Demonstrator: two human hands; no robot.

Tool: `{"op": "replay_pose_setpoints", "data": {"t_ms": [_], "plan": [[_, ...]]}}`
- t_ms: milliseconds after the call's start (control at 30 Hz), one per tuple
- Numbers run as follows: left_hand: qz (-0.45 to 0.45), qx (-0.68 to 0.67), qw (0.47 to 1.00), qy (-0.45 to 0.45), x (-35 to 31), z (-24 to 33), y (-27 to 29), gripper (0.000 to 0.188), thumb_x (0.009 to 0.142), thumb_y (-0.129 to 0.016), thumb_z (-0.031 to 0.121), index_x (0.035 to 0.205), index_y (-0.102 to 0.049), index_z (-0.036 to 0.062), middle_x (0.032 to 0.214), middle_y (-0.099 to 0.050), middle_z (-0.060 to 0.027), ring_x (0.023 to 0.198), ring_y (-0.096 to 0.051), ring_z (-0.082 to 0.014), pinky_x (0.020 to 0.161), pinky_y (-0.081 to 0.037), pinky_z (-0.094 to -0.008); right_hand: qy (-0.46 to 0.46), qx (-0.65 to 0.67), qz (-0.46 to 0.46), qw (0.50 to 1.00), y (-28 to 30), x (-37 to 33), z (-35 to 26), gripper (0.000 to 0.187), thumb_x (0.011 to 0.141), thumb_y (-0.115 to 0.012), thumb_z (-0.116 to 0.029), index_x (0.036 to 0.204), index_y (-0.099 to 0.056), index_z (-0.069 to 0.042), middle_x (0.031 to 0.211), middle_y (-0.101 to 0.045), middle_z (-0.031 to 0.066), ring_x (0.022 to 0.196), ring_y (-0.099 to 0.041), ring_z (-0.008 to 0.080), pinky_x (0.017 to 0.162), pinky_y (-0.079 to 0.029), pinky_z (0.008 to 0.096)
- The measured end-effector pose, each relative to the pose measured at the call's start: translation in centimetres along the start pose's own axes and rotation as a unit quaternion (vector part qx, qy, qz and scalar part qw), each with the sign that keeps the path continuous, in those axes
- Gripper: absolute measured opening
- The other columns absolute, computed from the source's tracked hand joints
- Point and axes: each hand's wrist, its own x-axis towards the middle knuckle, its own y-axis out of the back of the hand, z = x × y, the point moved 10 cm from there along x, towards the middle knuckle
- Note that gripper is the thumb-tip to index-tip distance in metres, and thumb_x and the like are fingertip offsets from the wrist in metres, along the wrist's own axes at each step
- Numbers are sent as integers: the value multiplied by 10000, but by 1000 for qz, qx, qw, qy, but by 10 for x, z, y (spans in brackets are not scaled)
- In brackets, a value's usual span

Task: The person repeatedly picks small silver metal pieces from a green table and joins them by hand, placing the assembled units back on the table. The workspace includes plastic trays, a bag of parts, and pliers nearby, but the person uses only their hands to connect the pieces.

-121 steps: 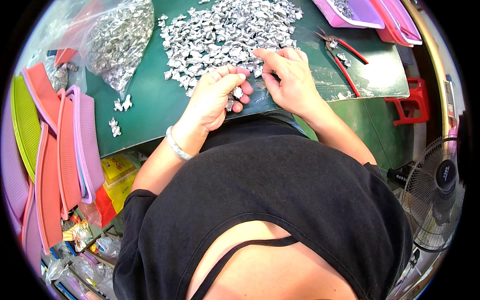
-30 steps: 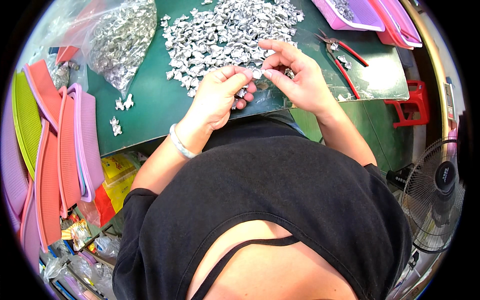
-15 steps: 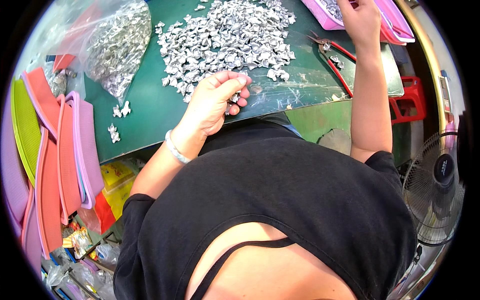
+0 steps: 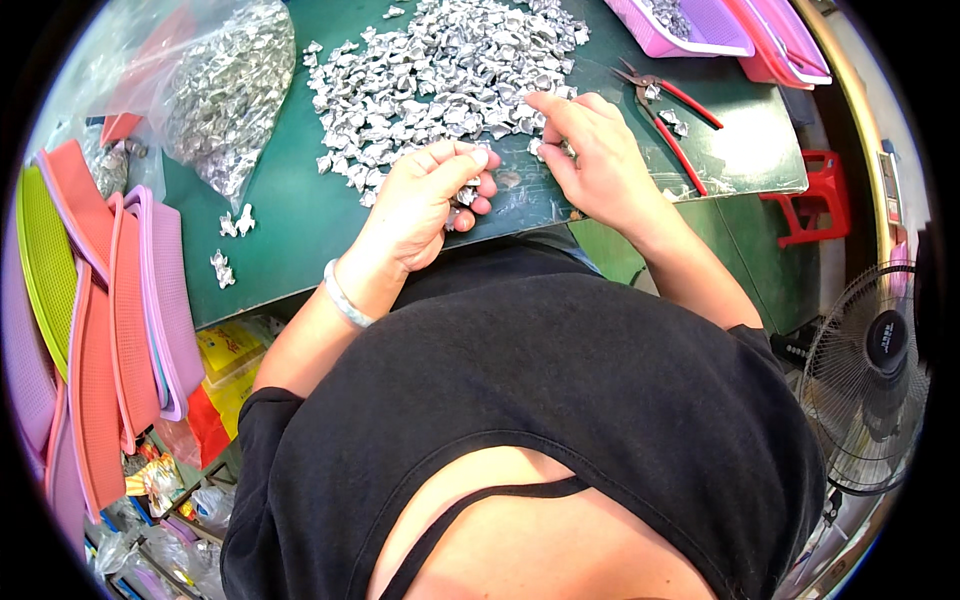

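A large heap of small silver metal pieces [image 4: 440, 70] lies on the green table [image 4: 290, 230]. My left hand [image 4: 425, 200] rests at the heap's near edge with its fingers curled around several of the silver pieces. My right hand [image 4: 590, 155] lies on the table at the heap's right edge, fingers spread and reaching among the pieces; whether it holds one is hidden.
Red-handled pliers [image 4: 670, 105] lie to the right of my right hand. A pink tray [image 4: 700, 30] with silver pieces stands at the back right. A clear bag of silver pieces [image 4: 220, 90] lies at the left. Stacked coloured trays [image 4: 110, 310] stand at the left; a fan [image 4: 880, 360] at the right.
My right hand has come back from the pink tray at the back right to the heap's right edge. My left hand has stayed at the heap's near edge.
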Motion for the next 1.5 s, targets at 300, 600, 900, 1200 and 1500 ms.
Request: {"op": "replay_pose_setpoints", "data": {"t_ms": [300, 600, 900, 1200, 1500], "plan": [[-10, 5, 1000, -1, 1, -1, 0, 161, 856, -550, 194, 892, -588, 42, 705, -560, -8, 590, -508, -75, 459, -365, -167, 11, 22, -26, 999, -8, 1, -2, 379, 705, -557, 13, 1076, -528, -60, 727, -560, 37, 756, -506, 227, 757, -354, 354], [-18, -4, 1000, -5, 2, -2, 1, 154, 863, -542, 192, 886, -584, 45, 715, -554, -16, 596, -498, -82, 463, -363, -173, 71, 45, -79, 993, -18, 6, -17, 503, 631, -616, 11, 1119, -528, -77, 827, -566, 17, 841, -499, 224, 810, -367, 357], [-5, -3, 1000, -5, -1, -1, 5, 151, 862, -533, 192, 882, -578, 49, 712, -559, -20, 588, -503, -85, 457, -361, -176, 57, 87, -53, 993, -16, 7, -15, 439, 696, -595, -32, 1121, -522, -114, 761, -583, -11, 807, -512, 213, 762, -363, 352], [-4, -7, 1000, 8, -5, -2, -1, 171, 857, -533, 198, 828, -597, 43, 687, -566, -19, 570, -500, -82, 456, -360, -193, 88, 92, 13, 992, 4, 11, -32, 465, 667, -623, -31, 1117, -517, -80, 773, -597, -25, 814, -525, 198, 756, -367, 350], [-2, -7, 1000, -1, -5, 0, -1, 167, 851, -530, 191, 820, -598, 41, 670, -560, -11, 563, -495, -82, 461, -358, -192, 87, 150, 46, 984, 11, 11, -36, 487, 659, -636, -9, 1129, -519, -65, 778, -596, 16, 769, -533, 218, 695, -424, 334]]}}
